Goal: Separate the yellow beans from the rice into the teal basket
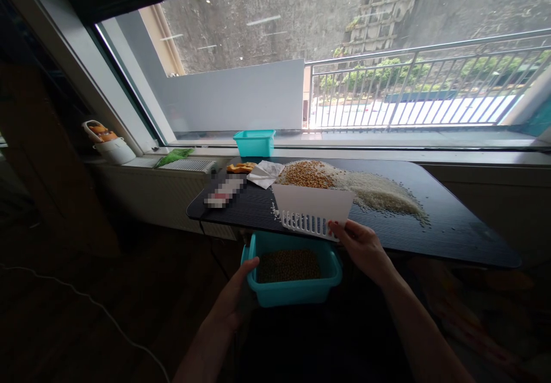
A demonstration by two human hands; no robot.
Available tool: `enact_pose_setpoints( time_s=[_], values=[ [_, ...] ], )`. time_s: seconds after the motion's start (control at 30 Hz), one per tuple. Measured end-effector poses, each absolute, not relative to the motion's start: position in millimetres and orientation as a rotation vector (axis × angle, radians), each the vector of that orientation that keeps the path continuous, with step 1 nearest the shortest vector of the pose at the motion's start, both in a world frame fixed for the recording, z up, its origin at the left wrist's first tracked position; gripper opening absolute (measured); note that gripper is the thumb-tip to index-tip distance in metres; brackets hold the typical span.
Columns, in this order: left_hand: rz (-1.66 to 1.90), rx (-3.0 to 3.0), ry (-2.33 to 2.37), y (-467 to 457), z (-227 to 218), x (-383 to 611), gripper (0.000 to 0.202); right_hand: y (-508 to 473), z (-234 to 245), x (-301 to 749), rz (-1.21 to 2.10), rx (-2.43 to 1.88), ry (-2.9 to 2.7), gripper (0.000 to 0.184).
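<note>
My left hand grips the left rim of a turquoise plastic basin below the table's front edge. Brownish beans or kernels cover the basin's bottom. In my right hand is a white flat scraper with slots along its lower edge, pinched at its lower right corner. It stands tilted near the front edge of the dark table, above the basin. Behind it lies a heap of orange-yellow kernels, running into a spread of whitish grains on the right. A few white grains show through the slots.
A second turquoise basin stands at the back by the window. A crumpled white paper, an orange-brown item and a blurred-out object lie on the table's left. A white pot and green cloth-like item sit farther left.
</note>
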State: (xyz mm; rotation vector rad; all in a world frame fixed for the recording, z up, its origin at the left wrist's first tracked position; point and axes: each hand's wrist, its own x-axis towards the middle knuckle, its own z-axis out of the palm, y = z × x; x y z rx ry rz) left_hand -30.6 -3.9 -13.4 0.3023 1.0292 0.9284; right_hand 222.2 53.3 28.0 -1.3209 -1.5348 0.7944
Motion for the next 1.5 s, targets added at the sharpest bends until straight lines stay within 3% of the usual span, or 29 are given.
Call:
enact_pose_setpoints(
  time_s=[0.23,0.57,0.87,1.5],
  values=[
    [0.949,0.313,1.008,-4,-13,-28,0.059,51,26,240,0.619,-1.399,-1.401,0.034],
    [0.925,0.323,1.021,-4,-18,-32,0.055,33,20,205,0.733,-1.290,-1.505,0.031],
    [0.953,0.295,0.996,-4,-15,-29,0.056,45,16,240,0.441,-1.469,-1.442,0.033],
    [0.932,0.305,0.993,-3,-17,-30,0.056,65,28,228,0.636,-1.396,-1.470,0.036]
  ],
)
